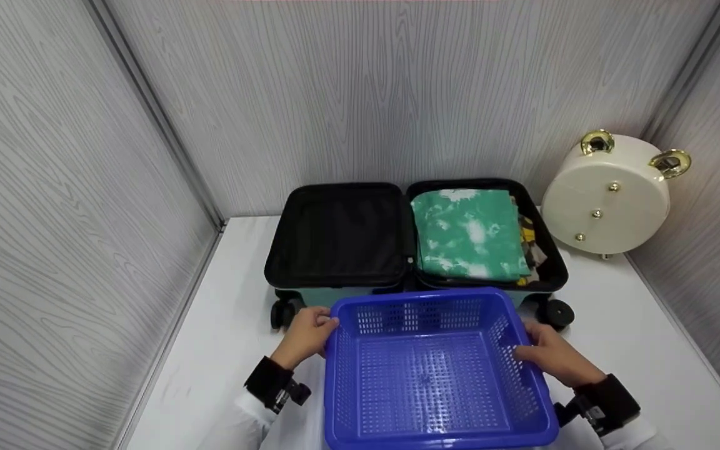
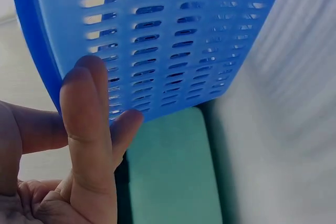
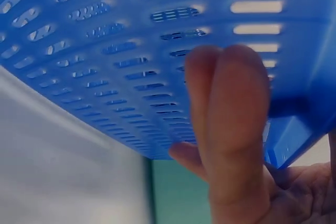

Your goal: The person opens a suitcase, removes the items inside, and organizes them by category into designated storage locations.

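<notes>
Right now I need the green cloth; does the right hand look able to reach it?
Probably not while the right hand grips the blue basket; once freed, likely yes, as the green cloth lies uncovered in the open suitcase.

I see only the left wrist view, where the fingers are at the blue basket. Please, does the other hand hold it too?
Observer: Yes, the right hand grips the opposite side of the basket.
Operator: Thank you. What lies beyond it?
Observer: An open suitcase, with a folded green-and-white cloth in one half.
Operator: And beside that suitcase?
Observer: A round cream case with gold rings, on the right in the head view.
</notes>
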Demonstrator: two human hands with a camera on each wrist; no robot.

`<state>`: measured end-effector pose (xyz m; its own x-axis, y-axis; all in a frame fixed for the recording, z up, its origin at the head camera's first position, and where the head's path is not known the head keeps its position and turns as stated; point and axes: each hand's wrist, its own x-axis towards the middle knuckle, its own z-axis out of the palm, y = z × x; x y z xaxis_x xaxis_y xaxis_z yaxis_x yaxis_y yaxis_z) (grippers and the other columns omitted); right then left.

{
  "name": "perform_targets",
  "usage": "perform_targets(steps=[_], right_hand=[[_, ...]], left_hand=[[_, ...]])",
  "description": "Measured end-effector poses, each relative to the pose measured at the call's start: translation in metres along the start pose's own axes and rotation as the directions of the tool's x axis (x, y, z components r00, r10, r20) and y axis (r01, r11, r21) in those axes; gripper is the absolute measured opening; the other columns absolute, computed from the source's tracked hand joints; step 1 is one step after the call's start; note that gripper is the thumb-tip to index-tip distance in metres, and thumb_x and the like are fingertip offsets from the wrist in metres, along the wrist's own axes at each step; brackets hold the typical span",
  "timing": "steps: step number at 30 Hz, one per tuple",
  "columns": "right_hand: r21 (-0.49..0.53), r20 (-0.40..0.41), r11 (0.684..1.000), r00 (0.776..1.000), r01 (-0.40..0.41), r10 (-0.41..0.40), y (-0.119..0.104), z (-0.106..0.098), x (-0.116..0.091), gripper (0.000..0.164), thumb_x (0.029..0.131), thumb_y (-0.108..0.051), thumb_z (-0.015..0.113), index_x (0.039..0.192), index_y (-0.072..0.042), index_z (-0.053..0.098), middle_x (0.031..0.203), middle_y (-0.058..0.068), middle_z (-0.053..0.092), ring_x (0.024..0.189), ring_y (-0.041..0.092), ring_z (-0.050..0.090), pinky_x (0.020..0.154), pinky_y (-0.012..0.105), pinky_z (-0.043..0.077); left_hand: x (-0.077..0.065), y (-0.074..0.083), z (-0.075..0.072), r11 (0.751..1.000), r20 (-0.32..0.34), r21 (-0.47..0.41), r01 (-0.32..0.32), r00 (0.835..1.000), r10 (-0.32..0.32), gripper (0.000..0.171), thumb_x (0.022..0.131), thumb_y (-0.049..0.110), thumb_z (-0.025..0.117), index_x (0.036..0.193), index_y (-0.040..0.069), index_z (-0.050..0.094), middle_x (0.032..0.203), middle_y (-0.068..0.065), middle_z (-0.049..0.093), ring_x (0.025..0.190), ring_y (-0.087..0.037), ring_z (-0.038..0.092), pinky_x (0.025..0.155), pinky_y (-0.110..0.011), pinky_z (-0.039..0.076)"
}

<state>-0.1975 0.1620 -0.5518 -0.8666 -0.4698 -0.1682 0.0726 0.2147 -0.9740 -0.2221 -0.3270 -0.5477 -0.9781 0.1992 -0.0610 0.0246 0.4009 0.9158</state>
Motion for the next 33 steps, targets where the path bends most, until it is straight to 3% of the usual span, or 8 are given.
perform_targets(steps=[9, 14, 19, 23, 26, 28, 31, 33], right_hand=[[0.031, 0.027, 0.999, 0.999, -0.025, 0.025, 0.022, -0.003, -0.002, 0.057, 0.098, 0.005, 0.057, 0.146, 0.028, 0.035, 0.113, 0.017, 0.07, 0.092, 0.017, 0.075, 0.077, 0.034, 0.066], [0.019, 0.031, 0.998, 0.998, -0.054, 0.054, 0.021, -0.004, -0.002, 0.056, 0.1, 0.002, 0.058, 0.146, 0.026, 0.035, 0.112, 0.016, 0.07, 0.091, 0.017, 0.075, 0.076, 0.035, 0.067], [-0.058, 0.032, 0.994, 0.995, -0.096, 0.098, 0.013, -0.01, 0.001, 0.059, 0.105, -0.008, 0.064, 0.148, 0.024, 0.039, 0.117, 0.02, 0.072, 0.092, 0.02, 0.077, 0.075, 0.038, 0.067], [-0.196, 0.033, 0.975, 0.993, -0.108, 0.116, 0.0, -0.024, 0.006, 0.055, 0.108, -0.02, 0.066, 0.144, 0.019, 0.051, 0.114, 0.02, 0.076, 0.086, 0.021, 0.078, 0.069, 0.039, 0.067], [-0.287, -0.053, 0.949, 0.992, -0.129, 0.119, -0.016, -0.039, 0.014, 0.047, 0.109, -0.022, 0.066, 0.136, 0.015, 0.062, 0.104, 0.012, 0.077, 0.077, 0.017, 0.075, 0.065, 0.034, 0.065], [-0.274, -0.143, 0.949, 0.983, -0.155, 0.12, -0.028, -0.049, 0.022, 0.044, 0.109, -0.022, 0.066, 0.133, 0.015, 0.064, 0.096, 0.006, 0.074, 0.072, 0.013, 0.072, 0.062, 0.029, 0.061], [-0.178, -0.283, 0.97, 0.953, -0.164, 0.109, -0.048, -0.063, 0.038, 0.042, 0.109, -0.022, 0.067, 0.131, 0.014, 0.062, 0.088, -0.002, 0.069, 0.068, 0.007, 0.067, 0.062, 0.024, 0.059], [-0.073, -0.347, 0.988, 0.932, -0.134, 0.101, -0.059, -0.072, 0.051, 0.043, 0.109, -0.022, 0.067, 0.133, 0.013, 0.058, 0.085, -0.005, 0.067, 0.068, 0.004, 0.066, 0.063, 0.022, 0.059]], left_hand=[[0.011, -0.013, 0.019, 0.998, -0.016, 0.07, -0.007, 1.0, 0.009, 0.051, 0.109, 0.011, 0.059, 0.145, -0.023, 0.049, 0.12, -0.03, 0.076, 0.07, -0.017, 0.073, 0.054, -0.032, 0.06], [0.015, -0.013, 0.021, 0.997, -0.037, 0.075, -0.011, 0.999, 0.014, 0.049, 0.109, 0.012, 0.059, 0.143, -0.021, 0.051, 0.116, -0.027, 0.077, 0.07, -0.017, 0.072, 0.056, -0.034, 0.061], [0.019, -0.013, 0.023, 0.996, -0.072, 0.088, -0.003, 0.997, 0.01, 0.046, 0.109, 0.014, 0.059, 0.141, -0.019, 0.055, 0.116, -0.026, 0.077, 0.079, -0.019, 0.073, 0.063, -0.033, 0.061], [0.021, -0.011, 0.024, 0.992, -0.106, 0.124, 0.016, 0.994, -0.003, 0.046, 0.108, 0.019, 0.063, 0.138, -0.016, 0.06, 0.111, -0.024, 0.078, 0.08, -0.022, 0.075, 0.064, -0.035, 0.062], [0.022, -0.003, 0.021, 0.98, -0.169, 0.2, 0.011, 0.985, 0.024, 0.045, 0.105, 0.022, 0.068, 0.136, -0.011, 0.064, 0.109, -0.02, 0.08, 0.084, -0.026, 0.077, 0.07, -0.041, 0.064], [0.025, 0.006, 0.018, 0.966, -0.226, 0.257, -0.01, 0.972, 0.07, 0.043, 0.103, 0.024, 0.07, 0.132, -0.008, 0.068, 0.11, -0.018, 0.08, 0.09, -0.028, 0.077, 0.078, -0.046, 0.064], [0.035, 0.025, 0.014, 0.964, -0.285, 0.26, -0.057, 0.949, 0.133, 0.035, 0.102, 0.024, 0.073, 0.124, -0.004, 0.073, 0.113, -0.018, 0.079, 0.099, -0.031, 0.076, 0.087, -0.049, 0.061], [0.045, 0.04, 0.012, 0.972, -0.289, 0.216, -0.091, 0.945, 0.153, 0.03, 0.102, 0.022, 0.074, 0.119, -0.003, 0.075, 0.112, -0.019, 0.077, 0.1, -0.031, 0.073, 0.09, -0.049, 0.059]])
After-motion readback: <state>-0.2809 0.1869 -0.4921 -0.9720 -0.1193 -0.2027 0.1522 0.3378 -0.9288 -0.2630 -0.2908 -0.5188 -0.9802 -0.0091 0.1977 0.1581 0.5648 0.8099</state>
